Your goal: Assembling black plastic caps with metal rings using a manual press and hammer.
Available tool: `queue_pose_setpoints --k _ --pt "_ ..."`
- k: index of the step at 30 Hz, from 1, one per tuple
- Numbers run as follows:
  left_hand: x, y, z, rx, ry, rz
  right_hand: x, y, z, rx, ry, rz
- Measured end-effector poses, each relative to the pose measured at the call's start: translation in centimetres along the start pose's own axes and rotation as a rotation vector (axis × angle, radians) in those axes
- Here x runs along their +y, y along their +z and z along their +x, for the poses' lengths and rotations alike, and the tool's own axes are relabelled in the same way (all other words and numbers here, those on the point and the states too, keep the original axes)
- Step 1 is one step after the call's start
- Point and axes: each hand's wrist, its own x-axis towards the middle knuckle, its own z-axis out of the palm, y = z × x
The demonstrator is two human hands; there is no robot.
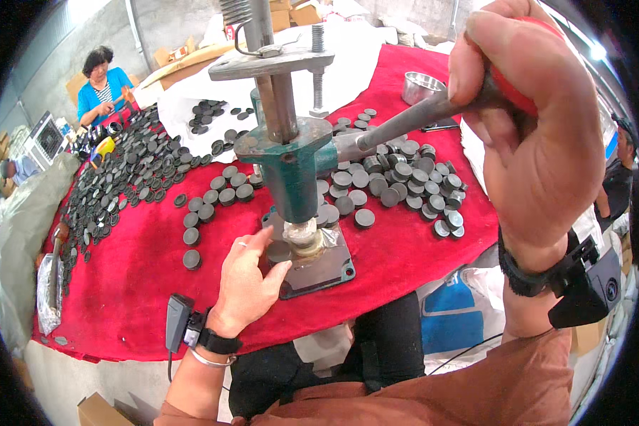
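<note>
Head view shows us at a press on a surface draped in bright red cloth (142,305). Our left hand (248,284) is beside the foot of the green-painted metal press (295,177), its thumb and fingers closed on a dark grey round disc (279,251). That disc is just left of the round die wrapped in clear film (303,238), above the flat metal base plate (326,271); we cannot tell whether it touches either one. Our right hand (539,121) is raised, its fingers wrapped around the outer end of the grey metal lever (419,121), where a red grip (522,78) shows beside the palm. The lever slopes down from there to the press's right side.

Right of the press, we see a heap of thick dark grey discs (405,177), some stacked or leaning on one another. A loose curved line of similar discs (206,213) lies to its left, and farther left spreads a broad pile of thin black round pieces (145,160). Behind the right heap stands a silver metal cup (422,89). Near the cloth's left edge lies a wooden-handled tool (55,263), partly over clear plastic. Across the surface, at the far left, a co-worker in a blue top (106,85) handles something too small for us to make out.
</note>
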Motion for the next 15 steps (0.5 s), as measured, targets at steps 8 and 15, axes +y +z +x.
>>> queue_pose_setpoints --k 8,15 --pt "2.1 -0.3 0.9 0.017 -0.160 0.019 -0.2 -0.1 -0.1 0.000 0.032 0.002" --pt "3.1 0.8 1.7 0.024 -0.271 -0.125 -0.2 -0.1 -0.1 -0.011 0.040 -0.007"
